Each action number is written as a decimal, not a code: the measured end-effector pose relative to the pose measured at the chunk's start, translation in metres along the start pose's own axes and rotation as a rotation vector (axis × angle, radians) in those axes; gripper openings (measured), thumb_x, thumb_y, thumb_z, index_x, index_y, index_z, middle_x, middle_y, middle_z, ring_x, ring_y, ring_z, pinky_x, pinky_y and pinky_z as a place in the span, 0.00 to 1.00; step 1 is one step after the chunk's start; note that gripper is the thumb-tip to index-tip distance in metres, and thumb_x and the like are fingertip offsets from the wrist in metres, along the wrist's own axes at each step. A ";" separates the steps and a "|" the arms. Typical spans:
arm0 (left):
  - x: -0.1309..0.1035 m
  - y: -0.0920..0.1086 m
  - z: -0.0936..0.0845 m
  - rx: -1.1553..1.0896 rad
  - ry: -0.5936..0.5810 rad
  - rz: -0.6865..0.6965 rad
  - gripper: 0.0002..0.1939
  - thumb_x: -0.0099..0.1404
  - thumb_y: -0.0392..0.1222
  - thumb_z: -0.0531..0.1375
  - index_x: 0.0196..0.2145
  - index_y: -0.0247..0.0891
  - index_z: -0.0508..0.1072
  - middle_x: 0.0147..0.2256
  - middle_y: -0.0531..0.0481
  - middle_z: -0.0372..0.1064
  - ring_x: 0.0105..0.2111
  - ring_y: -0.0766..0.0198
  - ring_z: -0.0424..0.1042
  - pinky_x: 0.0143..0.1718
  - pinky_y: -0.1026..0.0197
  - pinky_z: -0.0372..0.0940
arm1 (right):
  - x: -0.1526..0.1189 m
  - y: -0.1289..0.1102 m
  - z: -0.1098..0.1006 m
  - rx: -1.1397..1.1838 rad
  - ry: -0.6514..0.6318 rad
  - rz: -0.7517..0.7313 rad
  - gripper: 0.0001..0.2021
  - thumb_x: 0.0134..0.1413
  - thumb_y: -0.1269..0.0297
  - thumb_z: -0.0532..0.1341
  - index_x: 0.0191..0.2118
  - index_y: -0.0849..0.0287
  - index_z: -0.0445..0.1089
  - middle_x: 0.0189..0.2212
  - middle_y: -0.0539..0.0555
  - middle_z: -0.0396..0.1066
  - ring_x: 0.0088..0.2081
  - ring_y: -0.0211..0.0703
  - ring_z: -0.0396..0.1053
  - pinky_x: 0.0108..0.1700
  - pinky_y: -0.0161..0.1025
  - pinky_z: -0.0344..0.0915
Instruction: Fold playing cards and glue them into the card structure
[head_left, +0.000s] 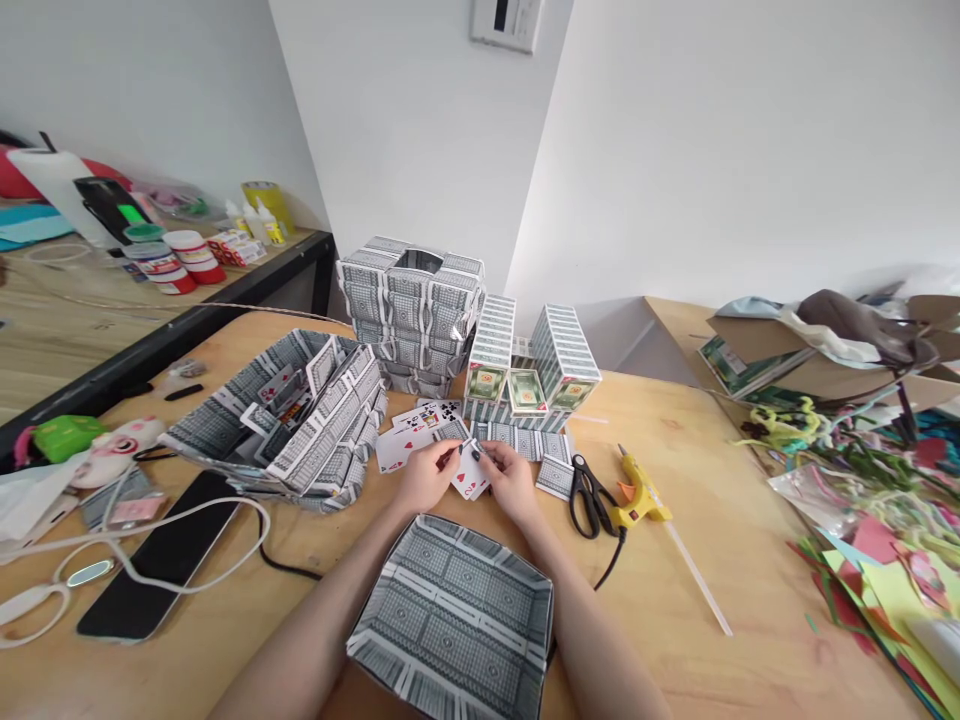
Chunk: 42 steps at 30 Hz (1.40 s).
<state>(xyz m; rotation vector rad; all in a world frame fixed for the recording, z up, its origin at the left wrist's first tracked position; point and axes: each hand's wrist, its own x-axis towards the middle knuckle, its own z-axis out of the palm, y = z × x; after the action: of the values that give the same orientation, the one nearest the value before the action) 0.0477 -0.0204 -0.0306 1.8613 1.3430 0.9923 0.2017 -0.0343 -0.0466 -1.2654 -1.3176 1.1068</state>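
My left hand (429, 472) and my right hand (511, 478) meet over the table, fingertips pinched on a playing card (469, 480) showing red hearts. The fingers partly cover it, and I cannot tell whether it is one card or more. Between my forearms stands an open box made of grey-patterned playing cards (457, 610). Loose cards (401, 447) lie face up beyond my left hand, and several face-down cards (555, 475) lie beyond my right. Black-handled scissors (591, 497) and a yellow glue gun (636, 490) with a glue stick are to the right.
A card-built basket (277, 440) holding loose cards stands left, with a taller card structure (409, 300) behind it. Stacked card packs (566, 355) stand at the back. A phone (161, 560) and white cable (217, 585) lie left; colored paper scraps (885, 580) crowd the right edge.
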 end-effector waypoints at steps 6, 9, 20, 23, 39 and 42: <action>0.000 0.002 -0.001 -0.009 -0.027 0.043 0.14 0.58 0.38 0.52 0.41 0.37 0.72 0.34 0.49 0.73 0.29 0.68 0.70 0.29 0.68 0.65 | 0.000 -0.002 0.000 -0.032 -0.025 0.028 0.12 0.47 0.57 0.58 0.35 0.60 0.65 0.17 0.47 0.65 0.18 0.36 0.61 0.18 0.31 0.58; 0.000 0.005 -0.003 -0.025 -0.037 0.046 0.15 0.59 0.37 0.52 0.42 0.38 0.72 0.36 0.49 0.72 0.30 0.67 0.69 0.31 0.67 0.65 | -0.001 -0.003 0.000 -0.026 -0.027 0.037 0.14 0.48 0.56 0.57 0.38 0.59 0.64 0.15 0.45 0.61 0.15 0.34 0.59 0.16 0.31 0.55; 0.000 0.006 -0.007 -0.122 -0.097 0.067 0.17 0.57 0.33 0.51 0.42 0.37 0.73 0.40 0.46 0.70 0.35 0.65 0.69 0.35 0.64 0.66 | -0.001 -0.013 -0.001 0.113 -0.097 0.144 0.17 0.52 0.48 0.51 0.37 0.58 0.62 0.14 0.45 0.62 0.12 0.36 0.60 0.12 0.31 0.55; 0.001 0.005 -0.008 -0.108 -0.123 0.120 0.18 0.57 0.33 0.52 0.44 0.38 0.71 0.42 0.46 0.69 0.41 0.63 0.68 0.43 0.61 0.64 | 0.000 -0.010 -0.002 0.126 -0.088 0.144 0.17 0.51 0.48 0.52 0.38 0.57 0.62 0.15 0.45 0.63 0.13 0.36 0.61 0.13 0.32 0.58; 0.005 -0.007 -0.012 0.102 0.291 0.094 0.14 0.55 0.31 0.53 0.35 0.39 0.74 0.39 0.48 0.68 0.42 0.60 0.66 0.48 0.55 0.60 | -0.003 -0.046 -0.055 -0.231 0.310 0.089 0.17 0.48 0.55 0.52 0.41 0.59 0.64 0.28 0.53 0.70 0.16 0.36 0.63 0.18 0.34 0.59; 0.001 -0.004 -0.015 0.113 0.375 0.099 0.12 0.53 0.30 0.53 0.31 0.39 0.74 0.35 0.49 0.69 0.41 0.59 0.66 0.47 0.55 0.60 | -0.024 -0.054 -0.098 -0.616 0.473 0.163 0.15 0.47 0.55 0.52 0.34 0.59 0.68 0.25 0.55 0.71 0.26 0.43 0.69 0.26 0.37 0.61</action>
<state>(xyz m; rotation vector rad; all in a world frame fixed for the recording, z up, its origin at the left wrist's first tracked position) 0.0330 -0.0169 -0.0256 1.9035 1.5589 1.3961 0.2920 -0.0616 0.0179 -1.9704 -1.2338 0.4483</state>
